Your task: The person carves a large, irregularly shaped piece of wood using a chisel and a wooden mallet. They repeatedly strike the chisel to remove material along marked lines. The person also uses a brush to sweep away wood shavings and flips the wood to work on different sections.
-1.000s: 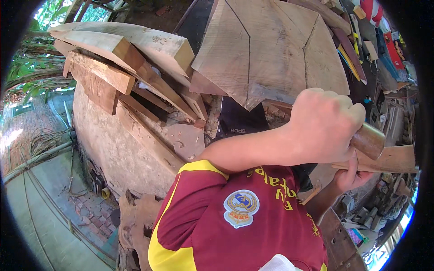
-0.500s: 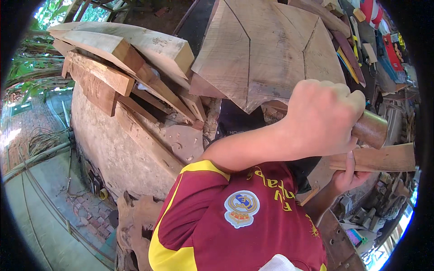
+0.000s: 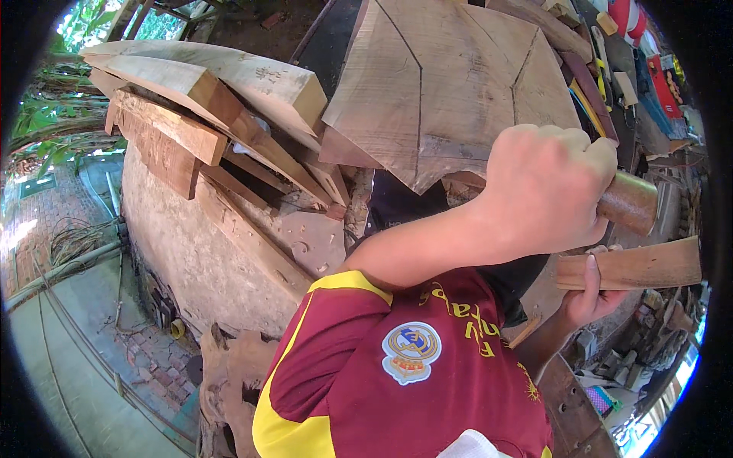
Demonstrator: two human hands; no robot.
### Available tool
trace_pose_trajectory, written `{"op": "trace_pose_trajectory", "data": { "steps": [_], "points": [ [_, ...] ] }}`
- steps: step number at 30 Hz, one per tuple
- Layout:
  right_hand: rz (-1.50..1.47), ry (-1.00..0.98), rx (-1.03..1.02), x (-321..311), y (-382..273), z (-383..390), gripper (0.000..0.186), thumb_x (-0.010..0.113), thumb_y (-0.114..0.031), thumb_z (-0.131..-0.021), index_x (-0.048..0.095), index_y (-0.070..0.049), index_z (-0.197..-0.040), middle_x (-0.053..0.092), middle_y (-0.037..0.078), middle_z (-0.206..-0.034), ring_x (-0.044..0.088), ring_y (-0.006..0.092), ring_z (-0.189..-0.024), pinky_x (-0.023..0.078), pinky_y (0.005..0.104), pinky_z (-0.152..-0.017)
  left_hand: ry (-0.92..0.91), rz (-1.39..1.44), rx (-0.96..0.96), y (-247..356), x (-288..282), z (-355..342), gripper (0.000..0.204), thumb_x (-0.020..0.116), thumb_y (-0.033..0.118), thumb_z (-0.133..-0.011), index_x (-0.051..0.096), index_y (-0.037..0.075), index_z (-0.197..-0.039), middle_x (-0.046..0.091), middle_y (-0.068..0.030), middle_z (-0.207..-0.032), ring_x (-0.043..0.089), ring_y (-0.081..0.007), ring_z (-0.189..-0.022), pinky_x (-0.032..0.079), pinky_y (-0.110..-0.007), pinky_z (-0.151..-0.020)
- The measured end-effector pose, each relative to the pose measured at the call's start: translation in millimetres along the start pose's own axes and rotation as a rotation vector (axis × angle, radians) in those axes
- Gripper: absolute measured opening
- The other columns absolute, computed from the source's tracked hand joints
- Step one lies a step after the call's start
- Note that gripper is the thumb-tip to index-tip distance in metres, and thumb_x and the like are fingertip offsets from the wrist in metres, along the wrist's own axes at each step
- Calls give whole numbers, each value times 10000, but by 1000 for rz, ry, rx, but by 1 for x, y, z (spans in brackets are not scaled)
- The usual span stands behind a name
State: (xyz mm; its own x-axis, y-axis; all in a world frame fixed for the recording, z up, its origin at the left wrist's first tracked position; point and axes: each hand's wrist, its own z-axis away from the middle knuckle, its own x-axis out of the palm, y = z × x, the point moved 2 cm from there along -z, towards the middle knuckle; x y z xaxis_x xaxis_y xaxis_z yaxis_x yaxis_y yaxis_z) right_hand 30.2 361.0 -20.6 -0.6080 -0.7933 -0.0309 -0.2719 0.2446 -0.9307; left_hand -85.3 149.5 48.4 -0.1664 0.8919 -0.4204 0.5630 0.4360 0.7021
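My left hand is closed in a fist, its arm reaching across my chest from the left. Out of the fist's right side sticks a thick brown cylinder with a round end; the rest is hidden in the fist, so its kind cannot be made out. Just below it, my right hand grips a flat, slightly curved piece of wood, one finger lying across its face. A narrow gap shows between the cylinder and the wood. A large wooden slab with dark lines lies beyond my left hand.
Thick wooden beams are stacked at the left, on a pale, rough surface. At the far right lie tools, including a yellow-handled one and a red case. Scrap blocks litter the lower right.
My left hand and the cylinder have risen slightly, widening the gap above the wood. The piece of wood in my right hand has shifted up a little.
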Motion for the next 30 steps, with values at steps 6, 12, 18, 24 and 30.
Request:
{"op": "trace_pose_trajectory", "data": {
  "steps": [6,12,18,24,30],
  "points": [
    [-1,6,-20,-1,0,-2,586,605,139,-730,394,62,-1271,536,204,-1153,571,252,-934,495,366,-823,20,-16,-4,-3,0,-3,310,742,204,-504,595,64,-739,592,-101,-648,627,-288,-617,475,-385,-536],
    [-3,-71,-43,-6,-1,-11,692,596,157,-730,331,36,-1357,522,207,-1182,561,262,-956,490,374,-830,33,17,-42,-5,-5,-5,296,732,189,-496,586,65,-721,587,-108,-639,615,-305,-594,468,-405,-516],
    [-28,-12,-66,4,-8,-14,750,600,162,-723,303,16,-1396,524,205,-1169,562,266,-948,488,380,-837,87,83,-34,-3,-8,-3,257,714,163,-485,561,70,-670,571,-113,-615,601,-316,-585,453,-412,-507],
    [-73,-6,-65,8,-14,-16,756,610,161,-716,307,17,-1393,540,203,-1166,575,267,-953,492,381,-846,120,122,-16,-2,-10,-6,264,709,154,-465,547,71,-656,557,-110,-598,593,-319,-575,444,-413,-496],
    [38,32,-139,-8,-20,-34,701,648,135,-715,367,29,-1349,553,207,-1172,588,277,-990,526,394,-851,174,178,-31,-6,-13,-7,269,712,156,-469,526,65,-641,551,-118,-593,590,-322,-572,441,-414,-483]
  ]
}}
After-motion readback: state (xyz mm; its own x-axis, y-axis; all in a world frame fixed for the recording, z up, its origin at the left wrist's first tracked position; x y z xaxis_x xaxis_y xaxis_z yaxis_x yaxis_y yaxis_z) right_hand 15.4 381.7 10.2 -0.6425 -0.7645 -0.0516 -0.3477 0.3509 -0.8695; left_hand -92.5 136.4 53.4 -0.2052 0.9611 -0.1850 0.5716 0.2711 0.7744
